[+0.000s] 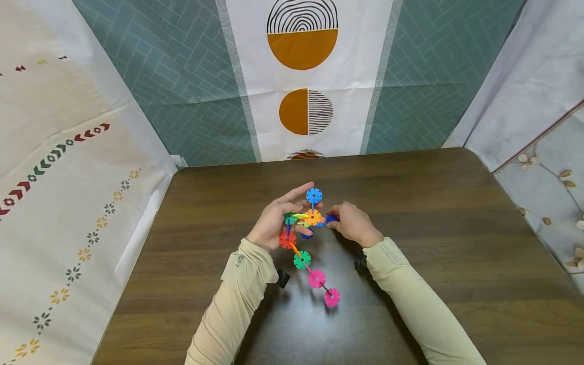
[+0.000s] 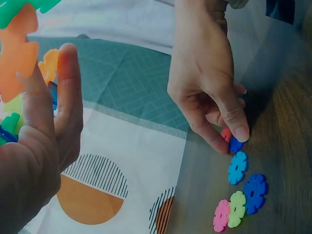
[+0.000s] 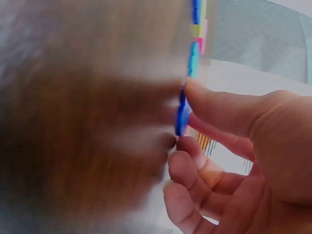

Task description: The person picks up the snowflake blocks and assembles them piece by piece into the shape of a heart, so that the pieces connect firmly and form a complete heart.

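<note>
A chain of interlocking flower discs (image 1: 302,260) in several colours hangs from my left hand (image 1: 271,223), which holds it near the green and red discs. Its lower end, with two pink discs (image 1: 317,279), trails toward the near side; a light blue disc (image 1: 314,195) tops the upper branch. In the left wrist view, an orange disc (image 2: 17,58) is close by the left fingers. My right hand (image 1: 354,223) pinches a dark blue disc (image 3: 182,114) at the tabletop. A red disc (image 2: 226,134) peeks out beside it, partly hidden by the fingers.
Loose discs lie in a row past the right hand: a light blue disc (image 2: 238,168), a dark blue disc (image 2: 256,194), a lime disc (image 2: 237,209) and a pink disc (image 2: 221,215). The brown wooden table (image 1: 433,203) ends at hanging cloths at the back and sides.
</note>
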{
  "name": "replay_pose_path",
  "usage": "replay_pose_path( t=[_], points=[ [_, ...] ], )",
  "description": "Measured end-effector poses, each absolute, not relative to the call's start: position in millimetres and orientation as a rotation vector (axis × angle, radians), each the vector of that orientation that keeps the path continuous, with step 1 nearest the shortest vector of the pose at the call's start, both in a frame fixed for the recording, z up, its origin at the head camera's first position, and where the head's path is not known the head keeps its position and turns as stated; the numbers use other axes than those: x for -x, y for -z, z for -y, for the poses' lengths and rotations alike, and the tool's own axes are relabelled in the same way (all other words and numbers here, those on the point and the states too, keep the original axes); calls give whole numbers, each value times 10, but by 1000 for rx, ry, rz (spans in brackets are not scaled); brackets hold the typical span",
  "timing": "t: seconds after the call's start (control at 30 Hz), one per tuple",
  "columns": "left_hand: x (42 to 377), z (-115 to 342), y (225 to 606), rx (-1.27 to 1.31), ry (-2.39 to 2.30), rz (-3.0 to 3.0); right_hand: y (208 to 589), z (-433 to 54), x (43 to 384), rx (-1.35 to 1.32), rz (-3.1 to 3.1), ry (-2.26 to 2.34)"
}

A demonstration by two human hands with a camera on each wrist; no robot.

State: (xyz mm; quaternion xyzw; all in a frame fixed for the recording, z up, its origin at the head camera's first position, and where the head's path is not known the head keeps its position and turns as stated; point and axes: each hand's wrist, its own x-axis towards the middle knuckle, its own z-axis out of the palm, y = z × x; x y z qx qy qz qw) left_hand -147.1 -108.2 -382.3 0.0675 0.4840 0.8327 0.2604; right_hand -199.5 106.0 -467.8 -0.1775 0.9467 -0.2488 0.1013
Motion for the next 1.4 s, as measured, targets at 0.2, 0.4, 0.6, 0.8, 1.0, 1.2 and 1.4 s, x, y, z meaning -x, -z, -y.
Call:
replay_pose_path(
  t=[0.2,0.4,0.6,0.8,1.0,1.2,1.4],
  points=[
    [1469,1071,3818,-127,-2257,-1419,4677,-1080,1980,515,-2784,734],
    [1469,1066,3834,-61,-2281,-1523,4571,-1139,1937,464,-2708,1122],
    [1470,1066,3853,13,-2289,-1577,4301,-1135,1805,551,-2655,1714],
    [1468,1054,3846,29,-2313,-1521,4058,-1070,1666,750,-2650,1878],
    [1457,1048,3839,-7,-2338,-1491,3984,-1042,1627,792,-2712,1847],
    [1449,1047,3831,-27,-2318,-1495,3993,-1038,1640,868,-2778,1802],
    [1458,1028,3827,-33,-2293,-1523,3901,-998,1590,931,-2815,1804]
  ],
)
